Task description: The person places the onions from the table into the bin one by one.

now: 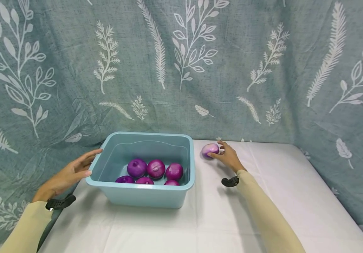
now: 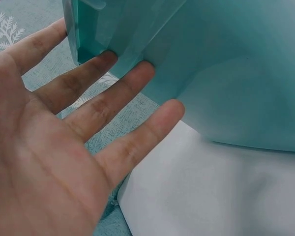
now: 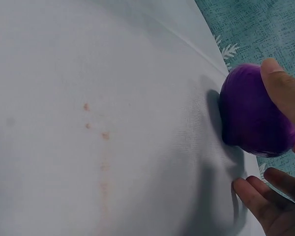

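A purple onion [image 1: 210, 150] lies at the far edge of the white table, right of the tub. My right hand [image 1: 229, 157] pinches it between thumb and forefinger. In the right wrist view the thumb presses the purple onion [image 3: 255, 110] while other fingers spread below it; the forefinger is mostly hidden there. Beside the light blue plastic tub [image 1: 137, 195], my left hand [image 1: 70, 174] rests against its left rim. The left wrist view has that hand's fingers [image 2: 120, 96] fairly straight along the tub's outer wall [image 2: 226, 83].
Several purple onions [image 1: 156, 168] sit inside the tub, some partly hidden by its front wall. A white cloth [image 1: 156, 228] covers the table. Behind and at both sides hangs a grey-green leaf-patterned curtain [image 1: 225, 105].
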`<state>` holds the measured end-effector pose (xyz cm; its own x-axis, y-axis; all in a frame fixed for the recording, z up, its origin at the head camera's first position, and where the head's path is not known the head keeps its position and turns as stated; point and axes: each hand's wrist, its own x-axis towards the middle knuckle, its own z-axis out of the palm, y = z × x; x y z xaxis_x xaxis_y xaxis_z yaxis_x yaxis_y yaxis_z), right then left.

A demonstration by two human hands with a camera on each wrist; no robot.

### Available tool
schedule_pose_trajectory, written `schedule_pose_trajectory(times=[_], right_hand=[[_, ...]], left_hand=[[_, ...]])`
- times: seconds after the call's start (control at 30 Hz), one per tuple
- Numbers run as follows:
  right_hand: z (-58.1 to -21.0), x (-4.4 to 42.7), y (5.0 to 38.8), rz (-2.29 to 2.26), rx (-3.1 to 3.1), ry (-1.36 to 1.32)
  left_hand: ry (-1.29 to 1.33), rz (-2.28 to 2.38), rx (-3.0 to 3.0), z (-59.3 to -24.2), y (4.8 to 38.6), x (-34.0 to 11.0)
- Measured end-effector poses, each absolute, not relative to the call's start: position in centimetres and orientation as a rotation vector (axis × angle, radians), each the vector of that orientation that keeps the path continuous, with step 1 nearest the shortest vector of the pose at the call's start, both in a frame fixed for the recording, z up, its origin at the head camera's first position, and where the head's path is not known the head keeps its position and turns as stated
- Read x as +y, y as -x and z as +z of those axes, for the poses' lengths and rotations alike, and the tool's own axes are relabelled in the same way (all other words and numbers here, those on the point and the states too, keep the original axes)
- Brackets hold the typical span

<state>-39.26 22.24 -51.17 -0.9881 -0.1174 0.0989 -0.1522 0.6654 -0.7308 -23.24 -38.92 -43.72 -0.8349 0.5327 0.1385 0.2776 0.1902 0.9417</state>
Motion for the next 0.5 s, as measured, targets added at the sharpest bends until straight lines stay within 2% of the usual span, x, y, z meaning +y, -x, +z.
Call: schedule_pose_trajectory(times=[0.5], right_hand=[[-51.54, 21.52, 39.27, 1.273, -2.801, -0.267]], left_hand=[[-0.784, 1.715, 2.248, -44.04, 23.36, -39.10]])
